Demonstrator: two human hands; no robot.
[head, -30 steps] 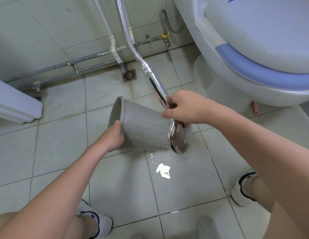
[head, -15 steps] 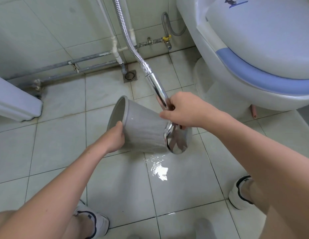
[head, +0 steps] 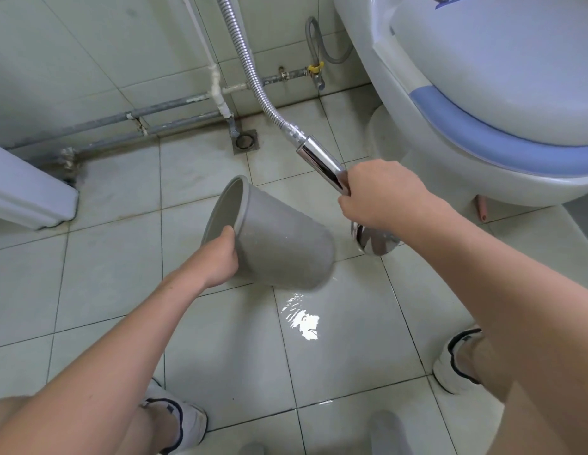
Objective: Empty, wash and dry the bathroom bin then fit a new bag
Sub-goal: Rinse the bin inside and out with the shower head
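Above the tiled bathroom floor (head: 105,274), centre of view: one grey plastic bin (head: 282,244), tipped on its side, open mouth facing up and left toward the wall, base pointing down and right. Interior hidden from this angle; no bag visible at the rim.

Left hand (head: 220,257): grips the bin at its rim, thumb hooked inside the mouth, fingers curled round the outer wall.

Right hand (head: 378,195): fist wrapped round the chrome handle of a shower head (head: 374,239). Spray face hangs just below the hand, near the bin's base but apart from it. Ribbed metal hose (head: 246,67) runs from the handle up along the wall.

Floor beneath the bin's base: puddle of water (head: 305,320), bright with glare.

Other items: white toilet (head: 483,77) with blue seat edge, upper right; floor drain (head: 245,142) at the foot of the wall; grey pipes (head: 174,106) along the wall base, with a yellow-handled valve (head: 315,68); white fixture (head: 23,195) at left edge. Two white shoes, the left (head: 184,418) and the right (head: 457,359), stand apart on the tiles.
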